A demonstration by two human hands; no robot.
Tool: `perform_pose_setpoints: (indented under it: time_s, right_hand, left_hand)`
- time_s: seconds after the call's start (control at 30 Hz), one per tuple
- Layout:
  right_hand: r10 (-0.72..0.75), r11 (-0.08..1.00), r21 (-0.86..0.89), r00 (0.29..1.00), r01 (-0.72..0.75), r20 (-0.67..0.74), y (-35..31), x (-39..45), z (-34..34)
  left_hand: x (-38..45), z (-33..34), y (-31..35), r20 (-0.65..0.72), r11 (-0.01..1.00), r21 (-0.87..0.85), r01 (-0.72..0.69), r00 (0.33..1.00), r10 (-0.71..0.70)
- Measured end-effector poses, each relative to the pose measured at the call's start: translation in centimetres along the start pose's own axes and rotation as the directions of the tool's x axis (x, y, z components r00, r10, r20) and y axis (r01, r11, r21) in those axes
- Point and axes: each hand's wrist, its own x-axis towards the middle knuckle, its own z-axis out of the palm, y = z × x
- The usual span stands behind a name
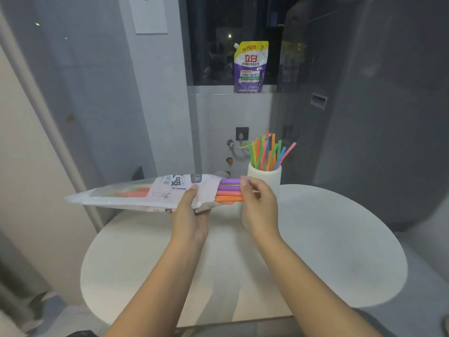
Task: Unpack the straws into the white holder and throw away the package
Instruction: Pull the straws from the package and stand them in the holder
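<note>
My left hand (pixel 192 212) holds a white plastic straw package (pixel 145 193) level above the table, its open end pointing right. Purple, pink and orange straws (pixel 229 192) stick out of that opening. My right hand (pixel 257 203) pinches the ends of these straws. Just behind my right hand stands the white holder (pixel 267 177), with several coloured straws (pixel 267 152) upright in it.
A round white table (pixel 328 251) lies under my arms. A purple and yellow detergent pouch (pixel 250 66) stands on the window ledge behind. A grey appliance (pixel 376 117) fills the right side, and a wall and door frame run along the left.
</note>
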Motion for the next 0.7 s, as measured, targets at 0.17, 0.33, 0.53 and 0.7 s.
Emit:
perform_pose_setpoints:
  time_s: [0.17, 0.33, 0.53, 0.7]
  right_hand:
    - [-0.114, 0.992, -0.059, 0.993, 0.113, -0.009, -0.5, 0.6, -1.0]
    - [-0.169, 0.986, -0.013, 0.984, 0.169, -0.064, -1.6, 1.2, -2.1]
    - [0.057, 0.88, 0.474, 0.996, -0.021, -0.062, -2.0, 1.1, -2.2]
    - [0.101, 0.792, 0.597, 0.992, -0.129, 0.08, -1.7, 0.9, -1.1]
  left_hand:
    - [0.1, 0.0, 0.0, 0.012, 1.0, -0.018, 0.024, 1.0, -0.024]
    - [0.7, -0.3, 0.5, -0.019, 0.999, -0.04, 0.009, 1.0, -0.01]
    - [0.8, -0.2, 0.2, -0.07, 0.996, -0.083, 0.014, 0.997, -0.02]
    - [0.5, 0.3, -0.3, -0.042, 0.997, -0.066, 0.031, 0.999, -0.034]
